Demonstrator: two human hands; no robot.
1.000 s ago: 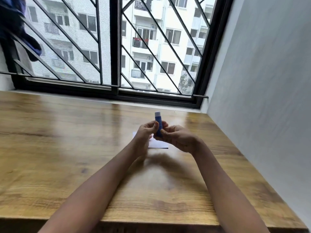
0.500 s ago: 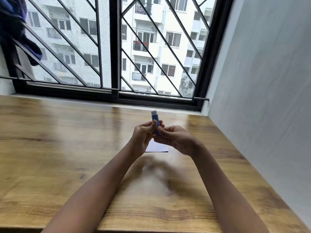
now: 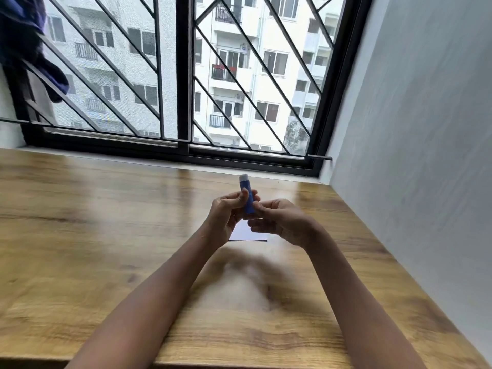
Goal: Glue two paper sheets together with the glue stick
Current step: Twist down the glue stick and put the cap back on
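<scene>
Above the far middle of the brown wood-grain table (image 3: 106,235), both hands hold the blue cylindrical glue stick (image 3: 248,201) upright, its pale end uppermost. The left hand (image 3: 226,213) curls its fingers and thumb round the barrel. The right hand (image 3: 281,222) pinches the lower end. Any print on the barrel is too blurred to read. The white paper sheet (image 3: 246,235) lies flat on the table beneath the hands, partly hidden; whether one or two sheets lie there cannot be told. Compared with half a second ago, hands, glue stick and paper keep the same positions.
</scene>
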